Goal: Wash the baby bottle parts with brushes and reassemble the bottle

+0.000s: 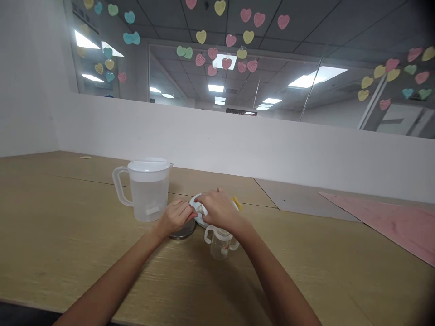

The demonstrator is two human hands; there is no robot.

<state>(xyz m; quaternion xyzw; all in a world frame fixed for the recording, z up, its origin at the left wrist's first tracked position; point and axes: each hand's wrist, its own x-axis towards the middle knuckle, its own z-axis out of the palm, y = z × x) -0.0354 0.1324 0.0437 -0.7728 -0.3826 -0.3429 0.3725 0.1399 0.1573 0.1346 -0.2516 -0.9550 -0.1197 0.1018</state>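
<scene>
left hand (176, 216) pinches a small white nub (202, 209), right hand (219, 209) grips a round white plastic disc (194, 204).

Round white plastic lid (194, 206), right hand (219, 209) clasped over it. Small pale fitting (202, 209) at its near edge, pinched by left hand (175, 217); detail too small to tell. Yellow piece (235, 202) shows behind the lid. Clear two-handled cup (219, 244) stands upright on worktop (84, 253), just in front. Flat steel disc (183, 232) lies beside it, partly under left hand.

Wooden table (68, 235) with plastic pitcher (148, 194)
</scene>
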